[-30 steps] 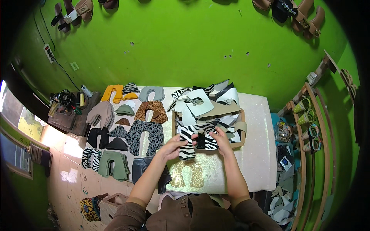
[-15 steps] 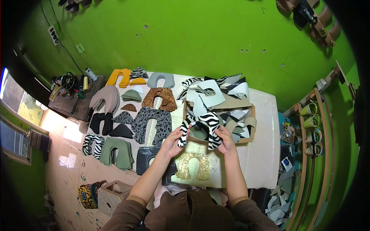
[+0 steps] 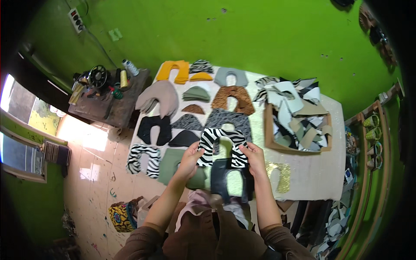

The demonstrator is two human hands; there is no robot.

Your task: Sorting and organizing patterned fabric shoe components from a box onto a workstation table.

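Observation:
A zebra-print, U-shaped cut piece hangs above the table, arch pointing away from me, one leg in each hand. My left hand pinches its left leg between thumb and fingers. My right hand grips the right leg the same way. Beneath it are a black U-shaped piece and a grey patterned stack, both partly covered. An olive-green stack lies beside my left forearm. Farther left rests another zebra-print U-shaped stack. A gold glitter piece lies right of my right forearm.
A cardboard box heaped with scraps stands at the table's right. Brown leopard-print, mustard, beige and black pieces lie in rows. A sewing machine stands at the far left. Wooden rails with sandals are at right.
Both hands have carried the zebra-print piece left, from in front of the scrap box to above the black piece and grey stack. My view has turned left.

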